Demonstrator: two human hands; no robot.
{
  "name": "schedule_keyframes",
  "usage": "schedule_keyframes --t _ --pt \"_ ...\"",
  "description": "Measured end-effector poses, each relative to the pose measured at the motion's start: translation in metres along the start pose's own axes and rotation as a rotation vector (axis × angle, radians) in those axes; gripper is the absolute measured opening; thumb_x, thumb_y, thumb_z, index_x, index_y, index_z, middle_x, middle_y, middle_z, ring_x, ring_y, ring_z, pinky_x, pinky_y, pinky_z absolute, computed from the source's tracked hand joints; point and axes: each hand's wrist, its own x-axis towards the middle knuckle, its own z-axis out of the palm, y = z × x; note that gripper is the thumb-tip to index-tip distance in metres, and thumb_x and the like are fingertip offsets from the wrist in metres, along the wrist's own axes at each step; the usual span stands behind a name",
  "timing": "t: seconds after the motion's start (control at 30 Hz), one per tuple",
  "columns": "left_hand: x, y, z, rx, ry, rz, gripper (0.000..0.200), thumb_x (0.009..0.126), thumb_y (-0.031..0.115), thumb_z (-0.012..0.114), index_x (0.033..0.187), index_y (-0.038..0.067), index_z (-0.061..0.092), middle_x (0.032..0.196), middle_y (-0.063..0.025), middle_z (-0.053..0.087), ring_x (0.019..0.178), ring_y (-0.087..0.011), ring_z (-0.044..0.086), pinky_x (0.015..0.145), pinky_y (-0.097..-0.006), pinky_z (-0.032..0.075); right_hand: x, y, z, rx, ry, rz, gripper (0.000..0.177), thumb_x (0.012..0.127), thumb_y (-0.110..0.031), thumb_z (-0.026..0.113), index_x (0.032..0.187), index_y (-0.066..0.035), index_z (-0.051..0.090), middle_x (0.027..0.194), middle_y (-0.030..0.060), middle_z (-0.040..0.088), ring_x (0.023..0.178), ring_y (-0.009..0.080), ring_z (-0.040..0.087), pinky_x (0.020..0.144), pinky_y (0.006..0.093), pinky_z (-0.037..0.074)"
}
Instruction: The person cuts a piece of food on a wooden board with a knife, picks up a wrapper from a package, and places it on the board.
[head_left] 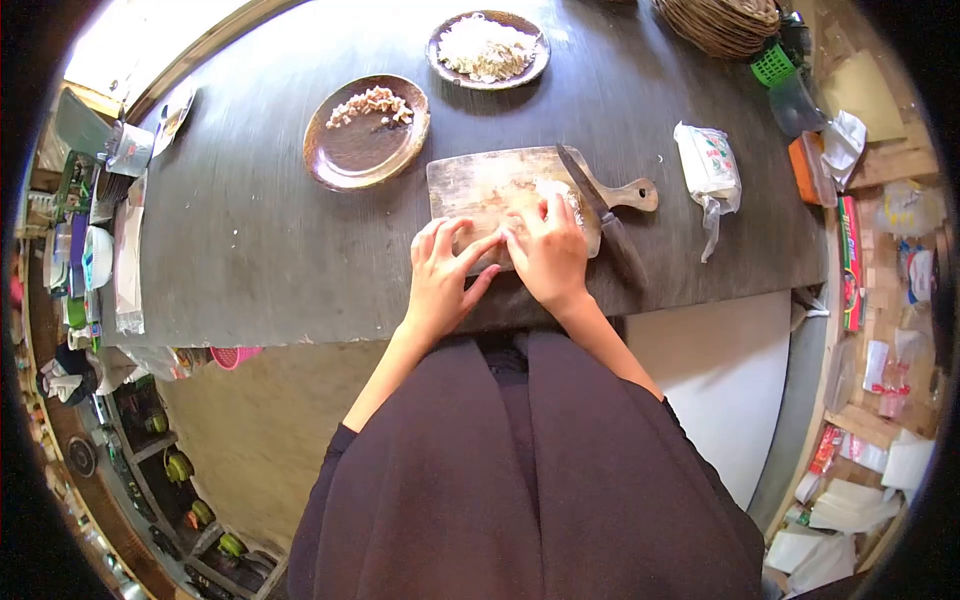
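Observation:
Both bare hands are over the near half of a wooden cutting board (470,180). My left hand (440,275) is open, fingers spread and bent near the front edge, thumb apart. Its index fingertip meets the thumb of my right hand (550,255). My right hand is palm down, its fingers loosely bent beside a small pile of pale chopped food (558,190), partly hidden behind them. No held item shows in either hand. A knife (583,180) lies across the board's right side, its dark handle pointing toward me.
Beyond the board stand a brown plate (365,160) with small chopped pinkish pieces (375,105) and another plate (540,65) heaped with pale shreds (487,47). A white plastic package (708,165) lies right. A wicker basket (722,25) sits far right; shelves line both sides.

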Motion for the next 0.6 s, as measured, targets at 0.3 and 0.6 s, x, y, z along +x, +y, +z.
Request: schedule_keyframes --t 0.3,0.6 --pt "0.012 -0.005 0.000 0.018 0.008 0.044 0.028 0.085 0.025 0.077 0.113 0.024 0.075 0.129 -0.0069 0.057 0.128 -0.0341 0.047 0.111 -0.0494 0.032 -0.020 0.042 -0.044 -0.157 0.228 0.166 0.060 0.080 -0.015 0.078 0.136 -0.012 0.057 0.121 0.0141 0.052 0.114 0.0336 0.052 0.099 0.0460 0.043" --pt "0.021 0.004 0.024 0.011 0.239 0.036 0.011 0.083 0.019 0.079 0.091 0.014 0.073 0.097 -0.0025 0.066 0.110 -0.0307 0.057 0.103 -0.0477 0.037 -0.028 0.082 -0.052 -0.109 0.016 0.178 0.048 0.094 -0.012 0.065 0.140 -0.013 0.053 0.106 0.0152 0.063 0.100 0.0351 0.064 0.087 0.0464 0.051"
